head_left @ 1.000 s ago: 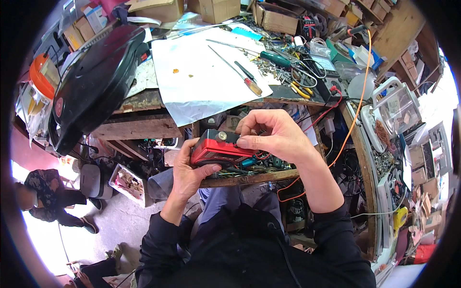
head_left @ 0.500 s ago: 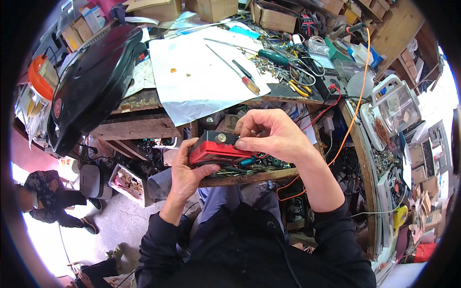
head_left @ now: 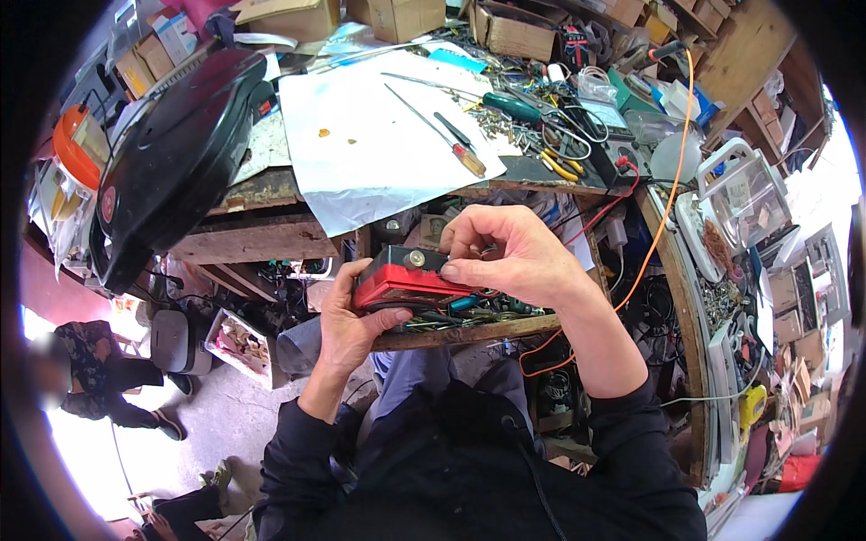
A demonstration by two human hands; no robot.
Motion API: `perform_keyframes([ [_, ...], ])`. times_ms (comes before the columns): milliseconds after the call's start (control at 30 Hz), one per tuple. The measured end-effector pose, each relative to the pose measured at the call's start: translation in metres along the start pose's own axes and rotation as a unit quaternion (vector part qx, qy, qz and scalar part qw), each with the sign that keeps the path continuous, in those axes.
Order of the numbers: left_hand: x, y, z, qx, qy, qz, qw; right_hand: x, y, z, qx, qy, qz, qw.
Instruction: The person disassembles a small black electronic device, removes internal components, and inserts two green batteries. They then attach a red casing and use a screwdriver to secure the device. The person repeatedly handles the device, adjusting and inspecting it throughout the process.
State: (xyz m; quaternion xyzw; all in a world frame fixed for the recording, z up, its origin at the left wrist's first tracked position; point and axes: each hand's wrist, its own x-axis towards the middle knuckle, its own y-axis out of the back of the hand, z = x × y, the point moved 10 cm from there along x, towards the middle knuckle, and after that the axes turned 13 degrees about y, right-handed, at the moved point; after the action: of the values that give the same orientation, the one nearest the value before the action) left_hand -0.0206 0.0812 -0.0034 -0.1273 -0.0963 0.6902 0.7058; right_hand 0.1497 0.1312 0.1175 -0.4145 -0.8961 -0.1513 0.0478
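My left hand [head_left: 352, 320] grips a red and black boxy device [head_left: 410, 284] by its left end, thumb along the near side, holding it tilted above an open drawer [head_left: 469, 335] crammed with tools and wires. A round silver fitting [head_left: 415, 259] sits on the device's black panel. Just right of it, my right hand [head_left: 496, 252] has curled fingers and its thumb tip on the panel; whatever is between the fingertips is hidden. Beyond, a white sheet [head_left: 343, 180] on the bench bears a long screwdriver [head_left: 465, 155] and a shorter dark tool [head_left: 451, 126].
A large black casing [head_left: 180, 153] leans at left. Pliers [head_left: 559, 167], loose screws and cables cover the bench's right part. An orange cable [head_left: 658, 236] runs down the right side. A seated person [head_left: 99, 370] is at lower left, near a box of scraps [head_left: 239, 347].
Both hands and the device have stayed almost still, shifting very slightly left in the picture since a second ago. The grip looks the same.
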Motion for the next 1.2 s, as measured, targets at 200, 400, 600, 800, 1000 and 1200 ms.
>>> perform_keyframes([
  [200,-0.001,0.000,0.000,-0.006,0.000,0.005,1.000,0.000,0.000,-0.002,-0.017,0.011,-0.009,1.000],
  [400,0.000,0.000,-0.001,0.001,0.001,0.003,1.000,-0.001,0.000,0.004,-0.015,0.001,-0.009,1.000],
  [600,0.000,0.000,-0.001,-0.007,0.020,0.002,1.000,-0.002,-0.001,0.008,0.077,0.002,0.015,0.997],
  [800,0.001,0.001,-0.002,-0.009,0.030,0.001,1.000,0.000,-0.002,0.007,0.081,-0.001,0.013,0.997],
  [1000,0.001,0.001,-0.003,-0.002,0.035,0.003,0.999,0.001,-0.002,0.004,0.046,0.004,0.011,0.999],
  [1200,0.001,0.001,-0.003,-0.003,0.025,0.000,1.000,0.001,0.000,0.001,0.004,0.015,0.009,1.000],
])
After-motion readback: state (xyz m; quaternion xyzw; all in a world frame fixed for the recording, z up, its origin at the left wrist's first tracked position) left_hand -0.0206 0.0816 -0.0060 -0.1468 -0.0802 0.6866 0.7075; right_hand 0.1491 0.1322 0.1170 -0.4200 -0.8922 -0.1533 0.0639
